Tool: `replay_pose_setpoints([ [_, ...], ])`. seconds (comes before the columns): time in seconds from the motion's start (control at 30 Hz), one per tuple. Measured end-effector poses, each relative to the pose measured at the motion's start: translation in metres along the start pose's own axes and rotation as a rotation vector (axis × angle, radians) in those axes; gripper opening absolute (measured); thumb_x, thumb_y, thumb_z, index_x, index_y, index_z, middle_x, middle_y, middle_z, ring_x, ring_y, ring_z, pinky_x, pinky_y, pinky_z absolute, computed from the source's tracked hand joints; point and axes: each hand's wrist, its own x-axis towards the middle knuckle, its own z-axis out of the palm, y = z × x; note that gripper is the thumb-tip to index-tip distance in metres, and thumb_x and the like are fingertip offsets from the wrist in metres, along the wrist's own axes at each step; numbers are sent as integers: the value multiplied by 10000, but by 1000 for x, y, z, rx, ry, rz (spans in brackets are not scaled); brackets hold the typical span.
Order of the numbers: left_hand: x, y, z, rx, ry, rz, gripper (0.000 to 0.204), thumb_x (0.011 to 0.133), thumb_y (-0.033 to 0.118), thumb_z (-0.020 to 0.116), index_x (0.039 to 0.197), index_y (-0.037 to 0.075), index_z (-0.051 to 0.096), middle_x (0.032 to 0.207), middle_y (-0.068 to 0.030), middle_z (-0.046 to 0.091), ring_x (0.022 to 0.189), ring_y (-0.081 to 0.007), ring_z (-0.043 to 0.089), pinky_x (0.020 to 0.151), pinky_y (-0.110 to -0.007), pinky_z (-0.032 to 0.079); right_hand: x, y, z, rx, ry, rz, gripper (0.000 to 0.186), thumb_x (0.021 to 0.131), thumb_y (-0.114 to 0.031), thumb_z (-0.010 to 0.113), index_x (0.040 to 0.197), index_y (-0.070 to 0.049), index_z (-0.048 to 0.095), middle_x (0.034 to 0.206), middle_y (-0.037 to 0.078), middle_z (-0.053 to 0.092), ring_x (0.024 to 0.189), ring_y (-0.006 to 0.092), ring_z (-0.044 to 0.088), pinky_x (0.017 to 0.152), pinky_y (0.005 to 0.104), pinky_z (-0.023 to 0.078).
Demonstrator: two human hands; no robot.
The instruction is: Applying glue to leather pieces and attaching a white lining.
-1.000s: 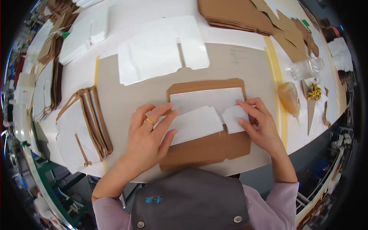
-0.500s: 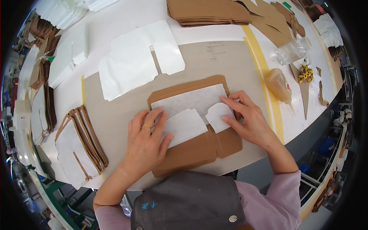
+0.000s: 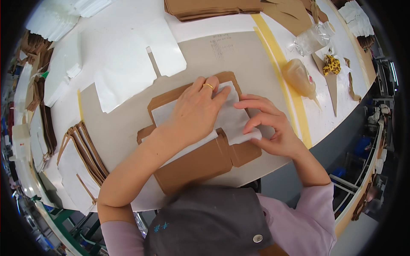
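Observation:
A white sheet (image 3: 226,113) with a slot in its lower edge lies over a brown leather-like piece (image 3: 192,168) with folded rims on the grey mat in front of me. My left hand (image 3: 197,109) reaches across the sheet, its fingers resting near the far right edge; its thumb is hidden. My left forearm covers part of both layers. At the right side, my right hand (image 3: 273,123) curls round the sheet's raised lower corner, which sits between thumb and fingers. Its index finger stretches to the sheet's right edge.
White slotted sheets (image 3: 132,64) lie beyond the work. Leather-faced, white-lined pieces (image 3: 81,158) lean in a row at left. A brown stack (image 3: 213,9) lies far off. At right are yellow tape (image 3: 279,64), a squeeze bottle (image 3: 299,79) and a clear plastic bottle (image 3: 314,39).
My left hand has moved right and away from me, across the sheet to its far right edge. My right hand has curled at the lower corner, which is now lifted. The view has shifted.

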Motion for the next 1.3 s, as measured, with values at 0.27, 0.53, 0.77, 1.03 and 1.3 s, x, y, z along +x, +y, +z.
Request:
replay_pose_setpoints([
  [0.27,2,-2,-1,16,-43,18,412,848,88,623,1257,122,587,1088,-109,461,974,-284,475,843,-391,458,-36,19,-6,-330,-64,-305,156,730,-16,668,860,-100,651,1068,53,704,1122,216,626,994,394,435],
  [0.53,1,0,-2,24,-68,4,426,843,196,670,1259,153,593,1084,-93,461,988,-275,472,848,-381,462,-43,21,2,-659,-30,-552,181,732,-77,650,908,-84,694,1063,50,695,1075,190,641,981,382,479],
  [0.77,5,2,-6,46,-75,21,455,841,264,679,1266,128,585,1062,-101,470,973,-277,476,825,-374,464,-50,15,0,-751,-64,-555,229,739,-88,624,953,-71,702,1106,57,677,1078,192,633,990,377,476],
  [1.03,10,8,-1,123,-74,30,505,837,283,673,1272,50,562,1077,-123,483,987,-282,478,825,-386,464,-58,15,2,-741,-72,-534,229,745,-84,656,967,-68,712,1116,52,681,1072,187,640,993,369,467],
  [1.3,9,6,-5,150,-34,100,502,826,234,663,1258,6,552,1186,-117,493,1056,-284,470,876,-400,450,-68,10,7,-627,-64,-442,193,794,-181,685,945,-65,717,1140,54,678,1060,184,644,1014,387,445],
])
